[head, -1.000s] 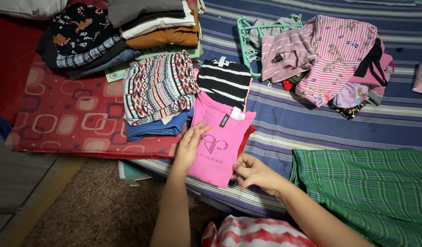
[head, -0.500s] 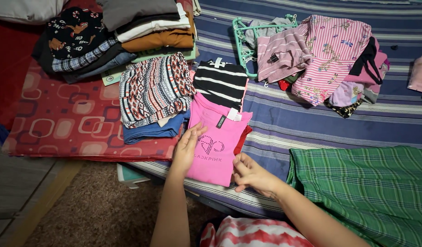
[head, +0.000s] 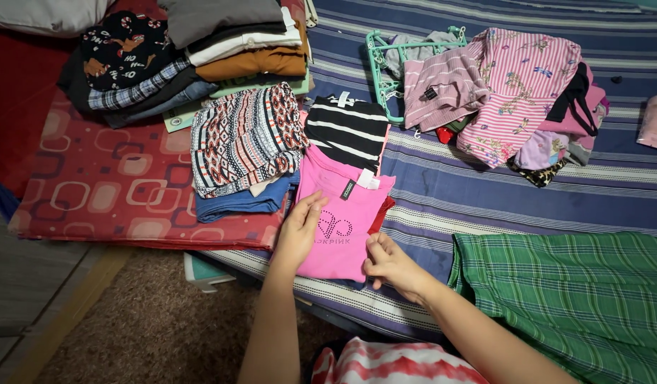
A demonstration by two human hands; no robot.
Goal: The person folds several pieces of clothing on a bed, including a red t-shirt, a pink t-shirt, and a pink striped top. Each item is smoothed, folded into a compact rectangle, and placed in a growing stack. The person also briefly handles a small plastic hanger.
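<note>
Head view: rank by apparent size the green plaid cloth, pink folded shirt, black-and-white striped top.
1. green plaid cloth: largest by far, though it lies nearest the camera and runs out of frame.
2. pink folded shirt, under the left hand and right hand.
3. black-and-white striped top: slightly smaller, but partly covered, so unsure.

Patterned stack crowds left; striped sheet right lies open.

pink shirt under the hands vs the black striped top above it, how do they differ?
The pink shirt is plain pink with a small chest print; the black striped top is black with thin white stripes. The left hand lies flat on the pink shirt and the right hand holds its lower right edge; nothing touches the black striped top. The pink shirt overlaps the striped top's lower edge. Both are folded, labels showing.
</note>
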